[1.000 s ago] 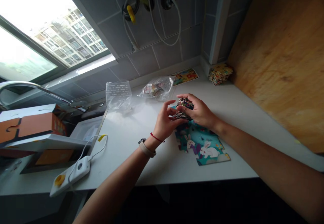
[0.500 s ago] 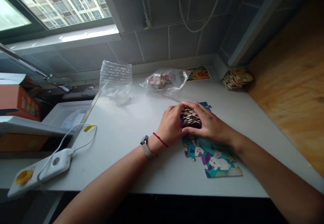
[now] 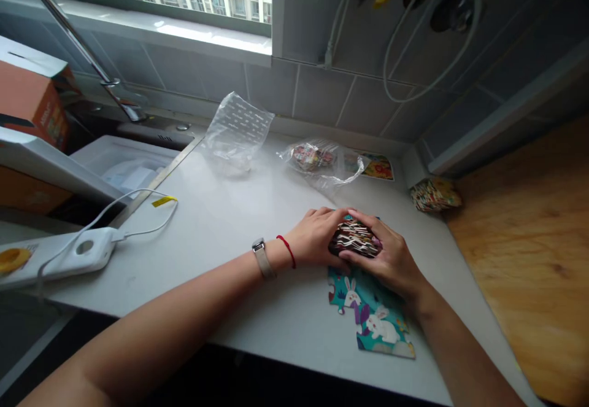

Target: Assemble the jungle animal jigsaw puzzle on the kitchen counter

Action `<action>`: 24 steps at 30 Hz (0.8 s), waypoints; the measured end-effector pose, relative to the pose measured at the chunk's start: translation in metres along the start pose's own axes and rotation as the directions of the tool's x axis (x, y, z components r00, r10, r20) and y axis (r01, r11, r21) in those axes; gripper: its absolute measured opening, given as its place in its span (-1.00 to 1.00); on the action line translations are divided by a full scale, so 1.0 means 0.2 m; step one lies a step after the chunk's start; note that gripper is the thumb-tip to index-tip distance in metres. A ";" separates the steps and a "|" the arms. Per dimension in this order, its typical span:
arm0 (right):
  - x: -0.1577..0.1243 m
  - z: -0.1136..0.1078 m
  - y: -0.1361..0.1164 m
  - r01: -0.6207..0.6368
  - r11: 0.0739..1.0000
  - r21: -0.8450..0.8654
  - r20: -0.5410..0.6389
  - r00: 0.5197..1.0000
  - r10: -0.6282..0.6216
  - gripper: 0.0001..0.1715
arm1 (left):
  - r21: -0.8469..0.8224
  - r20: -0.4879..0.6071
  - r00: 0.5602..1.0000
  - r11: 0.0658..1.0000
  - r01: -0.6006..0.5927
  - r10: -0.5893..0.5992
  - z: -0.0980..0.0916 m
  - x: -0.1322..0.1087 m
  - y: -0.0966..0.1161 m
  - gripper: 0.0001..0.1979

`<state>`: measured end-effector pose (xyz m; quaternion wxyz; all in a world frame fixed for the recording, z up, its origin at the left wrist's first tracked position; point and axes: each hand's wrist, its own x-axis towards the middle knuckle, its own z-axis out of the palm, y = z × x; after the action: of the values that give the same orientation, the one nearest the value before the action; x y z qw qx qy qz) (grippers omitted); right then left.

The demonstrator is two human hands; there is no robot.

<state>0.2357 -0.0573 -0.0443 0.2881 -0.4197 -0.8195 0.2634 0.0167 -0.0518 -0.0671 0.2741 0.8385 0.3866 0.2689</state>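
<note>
1. hands: left hand (image 3: 319,235) and right hand (image 3: 393,256), both closed around the stack (image 3: 354,239), one at each end; a second earlier, the left fingers had stood partly open.
2. stack: many puzzle pieces, edges showing, above the far part of the puzzle (image 3: 381,327); whether it rested there could not be told.
3. meaning, as judged: the pieces were being squared into a tighter block.
4. puzzle: partly joined, flat on the desk (image 3: 257,210), rabbits visible.

the head view looks forward and down over the counter (image 3: 221,223).
</note>
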 end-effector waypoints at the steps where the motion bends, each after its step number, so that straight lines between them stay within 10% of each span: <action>1: 0.00 0.00 0.00 -0.021 1.000 0.018 -0.035 0.999 0.022 -0.16 | -0.007 0.002 1.000 1.000 -0.020 0.020 -0.01 0.00 -0.01 0.01; 17: 0.07 0.00 0.05 -0.244 0.774 0.584 -0.279 0.836 0.473 -0.10 | 0.083 -0.053 0.998 0.996 -0.041 0.045 0.00 0.01 -0.05 -0.15; 24: 0.56 -0.08 -0.24 -0.114 0.713 0.691 -0.191 0.924 0.332 -0.21 | 0.124 -0.046 0.997 0.990 -0.062 0.068 0.01 0.02 -0.06 -0.50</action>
<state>0.1682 0.0156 0.0271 0.5061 -0.4203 -0.5585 0.5052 0.0137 -0.0424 -0.0762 0.2036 0.8590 0.3813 0.2745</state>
